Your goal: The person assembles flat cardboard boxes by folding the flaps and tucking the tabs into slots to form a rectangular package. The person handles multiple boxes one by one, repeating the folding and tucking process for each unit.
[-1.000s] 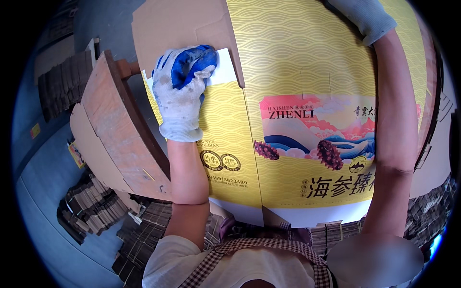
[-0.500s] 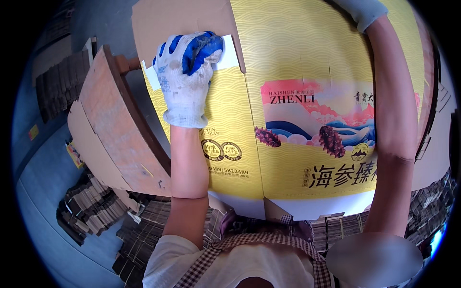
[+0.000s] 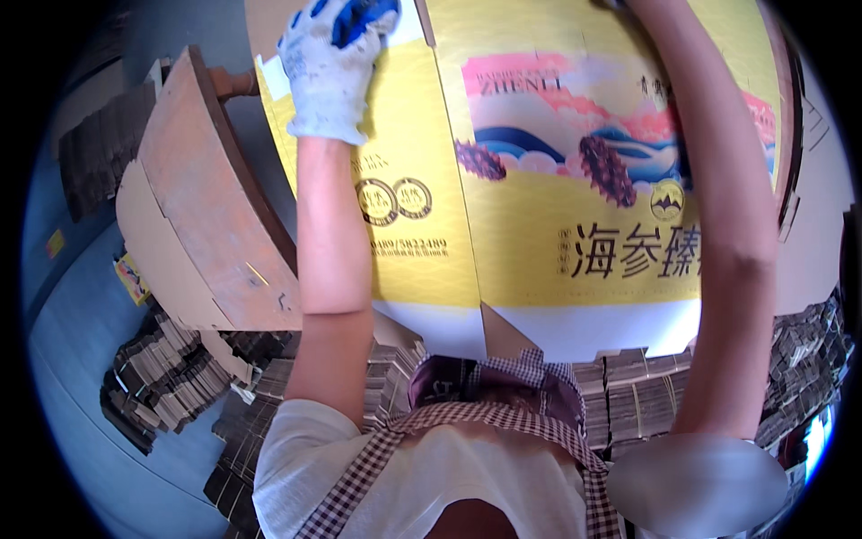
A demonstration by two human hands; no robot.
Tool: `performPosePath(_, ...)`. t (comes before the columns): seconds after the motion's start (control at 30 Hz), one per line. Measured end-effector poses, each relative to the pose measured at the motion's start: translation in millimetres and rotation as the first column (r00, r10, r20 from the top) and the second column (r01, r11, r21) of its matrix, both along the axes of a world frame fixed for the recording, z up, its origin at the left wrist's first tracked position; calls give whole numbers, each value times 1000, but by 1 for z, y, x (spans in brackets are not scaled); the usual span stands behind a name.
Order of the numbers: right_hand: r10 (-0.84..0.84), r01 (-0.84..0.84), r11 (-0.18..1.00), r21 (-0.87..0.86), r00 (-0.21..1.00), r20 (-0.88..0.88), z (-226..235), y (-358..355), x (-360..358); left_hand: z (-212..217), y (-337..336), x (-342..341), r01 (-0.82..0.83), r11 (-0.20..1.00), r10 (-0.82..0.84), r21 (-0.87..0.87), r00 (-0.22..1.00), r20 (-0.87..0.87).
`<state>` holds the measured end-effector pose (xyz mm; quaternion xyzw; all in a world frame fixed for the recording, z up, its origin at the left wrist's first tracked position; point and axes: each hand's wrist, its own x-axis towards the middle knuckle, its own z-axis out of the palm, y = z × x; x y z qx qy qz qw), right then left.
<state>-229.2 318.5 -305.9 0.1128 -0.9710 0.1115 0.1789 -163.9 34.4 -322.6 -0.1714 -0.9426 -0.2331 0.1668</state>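
A large flat carton blank (image 3: 539, 269), yellow with a fine wave pattern, lies in front of me. Its front panel carries a pink and blue sea picture with dark sea cucumbers, and white flaps edge the side nearest me. My left hand (image 3: 332, 72), in a white work glove with blue coating, is closed at the white edge of the left panel, its fingers curled; part of the grip is hidden. My bare right forearm reaches across the right side of the blank. Only a sliver of my right hand (image 3: 612, 4) shows at the upper rim, so its fingers are hidden.
A worn brown board (image 3: 211, 207) stands left of the blank. Bundled stacks of cardboard (image 3: 642, 395) lie on the floor close to my body, with more stacks (image 3: 162, 373) at the lower left. Further cardboard (image 3: 813, 198) lies at the right.
The whole view has shifted, so the blank, both arms and the board appear higher. My left hand keeps about the same place on the blank. The right glove has almost left the picture.
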Motion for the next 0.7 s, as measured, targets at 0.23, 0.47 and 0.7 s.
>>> performPosePath(0.23, -167, 164, 986, 42, 983, 80, -1, -49, 135, -4, -3, 5, 34, 999, -35, 33, 999, 16)
performPosePath(0.47, -72, 65, 996, 59, 990, 122, -3, -51, 143, 15, 7, 17, 27, 980, -50, 198, 992, 112)
performPosePath(0.7, -54, 40, 995, 92, 986, 157, -1, -53, 148, 0, 1, 16, 39, 927, -101, 374, 984, 149)
